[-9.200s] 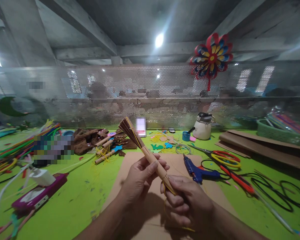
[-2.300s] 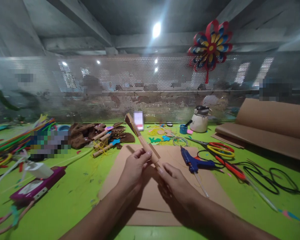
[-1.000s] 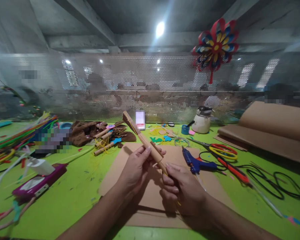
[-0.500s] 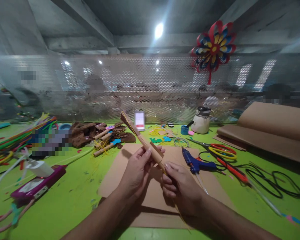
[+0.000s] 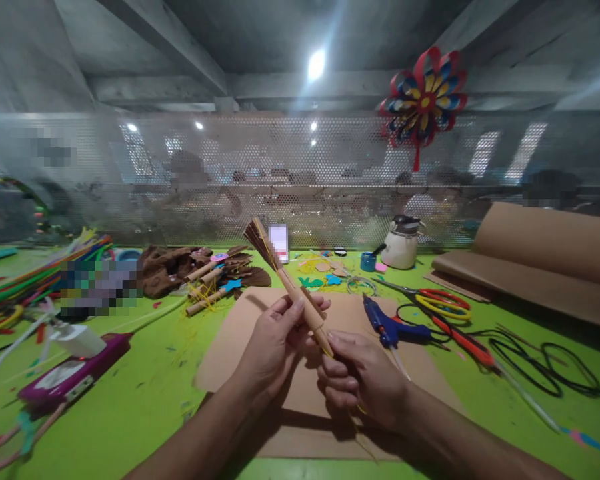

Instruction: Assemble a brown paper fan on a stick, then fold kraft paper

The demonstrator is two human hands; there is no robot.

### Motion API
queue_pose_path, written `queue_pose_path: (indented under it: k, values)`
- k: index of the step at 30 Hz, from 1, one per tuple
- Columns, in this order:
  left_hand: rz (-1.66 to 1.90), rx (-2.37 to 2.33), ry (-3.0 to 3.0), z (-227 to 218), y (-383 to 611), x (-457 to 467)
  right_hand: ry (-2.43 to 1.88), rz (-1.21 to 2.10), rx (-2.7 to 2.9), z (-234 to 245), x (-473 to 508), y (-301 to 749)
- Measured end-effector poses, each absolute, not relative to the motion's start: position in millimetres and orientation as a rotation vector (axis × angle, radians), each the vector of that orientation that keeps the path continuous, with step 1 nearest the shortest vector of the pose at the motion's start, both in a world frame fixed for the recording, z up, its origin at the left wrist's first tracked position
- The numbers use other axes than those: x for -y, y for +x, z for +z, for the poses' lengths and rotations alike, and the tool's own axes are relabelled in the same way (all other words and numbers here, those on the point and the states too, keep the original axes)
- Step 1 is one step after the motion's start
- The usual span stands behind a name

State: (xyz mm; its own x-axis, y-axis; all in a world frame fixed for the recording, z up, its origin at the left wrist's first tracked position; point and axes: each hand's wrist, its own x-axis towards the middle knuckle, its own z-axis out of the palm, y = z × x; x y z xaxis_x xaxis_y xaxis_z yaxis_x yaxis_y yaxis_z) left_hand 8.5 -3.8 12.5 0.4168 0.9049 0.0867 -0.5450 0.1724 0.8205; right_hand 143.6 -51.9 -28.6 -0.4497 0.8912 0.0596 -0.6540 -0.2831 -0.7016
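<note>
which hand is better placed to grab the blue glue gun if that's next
Probably the right hand: it is nearer the blue glue gun, which lies just beyond it. It would have to let go of the lower end of the brown tube, but the left hand grips that farther up.

Passage, left: an open strip of green tabletop [image 5: 165, 373] ran between purple power strip [image 5: 75, 375] and brown paper sheet [image 5: 227, 363], crossed at its far end by a pale cord [image 5: 159, 316]; between left hand [image 5: 275, 337] and right hand [image 5: 357, 373]: barred by slanting brown tube [image 5: 307, 307]; beyond right hand: glue gun [image 5: 391, 327], scissors [image 5: 420, 294], red-handled tool [image 5: 467, 345] lay in the way; ahead, left: bundled tubes [image 5: 205, 303] obstructed; rear limit: perforated screen [image 5: 300, 157] stood across.
</note>
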Motion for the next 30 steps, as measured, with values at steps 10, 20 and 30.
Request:
queue_pose_path:
  k: [10, 20, 30]
  values:
    - [1.112, -0.569, 0.977, 10, 8, 1, -0.963, 1.163, 1.146, -33, 53, 132]
    - [1.122, -0.595, 1.031, 7, 9, -1, -1.190, 0.552, 1.557, -33, 54, 140]
    - [1.130, -0.613, 1.026, 2, 13, 1, -1.205, 0.526, 1.479, -37, 51, 138]
